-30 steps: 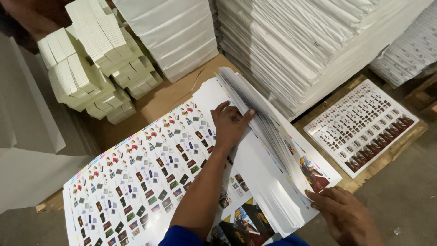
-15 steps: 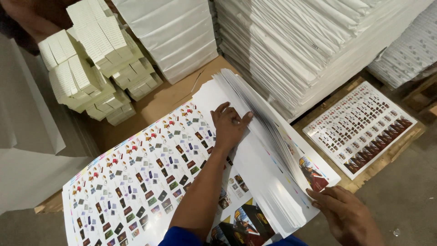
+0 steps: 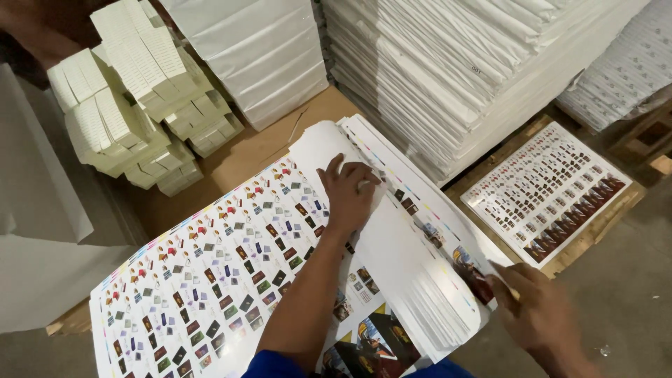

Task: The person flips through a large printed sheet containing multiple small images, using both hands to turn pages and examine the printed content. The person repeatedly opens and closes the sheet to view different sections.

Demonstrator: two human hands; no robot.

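A stack of large printed sheets [image 3: 210,280] lies on a brown board, its top sheet covered with rows of small coloured pictures. The sheets on the stack's right side are turned white side up and fanned out [image 3: 406,280]. My left hand [image 3: 350,196] presses down on the fanned sheets near the middle, fingers curled over their edges. At the lower right, my right hand [image 3: 539,318] pinches the outer edge of the same fan. A blue sleeve shows at my left upper arm.
Tall piles of white sheets [image 3: 455,63] stand behind and to the right. Bundles of folded cream cartons [image 3: 133,105] sit at the back left. Another printed sheet [image 3: 553,189] lies on a wooden pallet at the right. Grey floor [image 3: 623,301] lies beyond.
Both hands stay on the fanned sheets. My left hand has shifted only slightly along their edges, and the fan lies a little flatter.
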